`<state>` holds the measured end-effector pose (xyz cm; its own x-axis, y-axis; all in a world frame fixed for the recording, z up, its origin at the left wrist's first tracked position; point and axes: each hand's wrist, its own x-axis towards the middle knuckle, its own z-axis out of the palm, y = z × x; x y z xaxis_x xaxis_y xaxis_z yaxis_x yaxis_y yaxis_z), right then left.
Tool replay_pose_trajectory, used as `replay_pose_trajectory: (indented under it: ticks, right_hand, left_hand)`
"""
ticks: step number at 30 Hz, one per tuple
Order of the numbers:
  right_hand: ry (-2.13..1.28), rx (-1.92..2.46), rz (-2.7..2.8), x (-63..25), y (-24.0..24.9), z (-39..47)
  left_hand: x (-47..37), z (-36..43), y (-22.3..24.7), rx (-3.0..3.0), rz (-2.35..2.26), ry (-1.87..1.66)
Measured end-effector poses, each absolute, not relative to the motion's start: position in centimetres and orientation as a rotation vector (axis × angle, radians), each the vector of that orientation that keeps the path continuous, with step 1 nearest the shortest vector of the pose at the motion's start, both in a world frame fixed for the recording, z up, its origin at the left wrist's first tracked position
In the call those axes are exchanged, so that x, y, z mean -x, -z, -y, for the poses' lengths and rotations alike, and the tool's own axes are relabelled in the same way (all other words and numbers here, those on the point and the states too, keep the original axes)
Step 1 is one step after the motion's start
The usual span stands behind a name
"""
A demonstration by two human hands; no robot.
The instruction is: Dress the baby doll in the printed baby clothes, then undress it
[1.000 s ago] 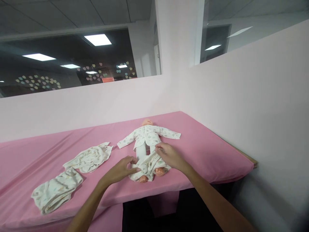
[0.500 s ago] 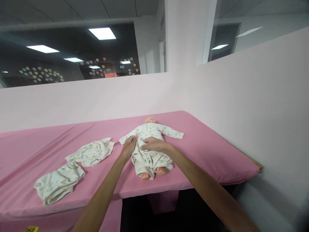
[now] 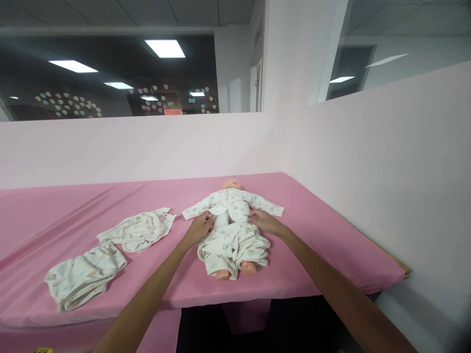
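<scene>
A baby doll (image 3: 232, 183) lies on its back, head away from me, its arms spread in the sleeves of a white patterned top (image 3: 239, 197). The top's front edges part below the chest and a strip of white torso shows. Patterned trousers (image 3: 231, 240) sit bunched around the hips and legs, with both feet poking out. My left hand (image 3: 199, 228) has its fingers closed at the top's lower left edge. On the other side, my right hand (image 3: 265, 221) pinches the top's lower right edge; its fingertips are partly hidden.
A pink sheet (image 3: 312, 250) covers the table. To the left lie a crumpled white patterned garment (image 3: 142, 230) and a folded one (image 3: 86, 274). White walls (image 3: 405, 162) with windows (image 3: 110, 73) rise behind and to the right.
My hands have moved apart, the right one shifting to the doll's right-hand side in view. The torso is now exposed between the top and the trousers. The view has shifted slightly.
</scene>
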<state>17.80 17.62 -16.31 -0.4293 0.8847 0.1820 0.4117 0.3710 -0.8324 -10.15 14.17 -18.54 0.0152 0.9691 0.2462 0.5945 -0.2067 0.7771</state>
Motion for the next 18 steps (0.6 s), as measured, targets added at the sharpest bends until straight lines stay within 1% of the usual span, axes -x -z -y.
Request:
replay_pose_trajectory:
  ticks: [5, 7, 12, 18]
  right_hand:
    - [-0.731, 1.015, 2.007, -17.3, 18.2, -20.1]
    - [-0.630, 1.008, 2.054, -17.2, 18.6, -21.0]
    - [-0.126, 1.110, 2.286, -16.7, 18.4, -23.7]
    - [-0.070, 1.371, 2.105, -15.1, 17.3, -28.7]
  left_hand:
    - [10.1, -18.0, 18.2, -1.811, -1.698, -1.136]
    - [10.4, -19.1, 18.2, -1.857, -1.731, -1.106]
    - [11.1, -20.5, 18.6, -1.938, -1.802, -0.971]
    - [11.0, -21.7, 19.2, -1.896, -1.953, -0.921]
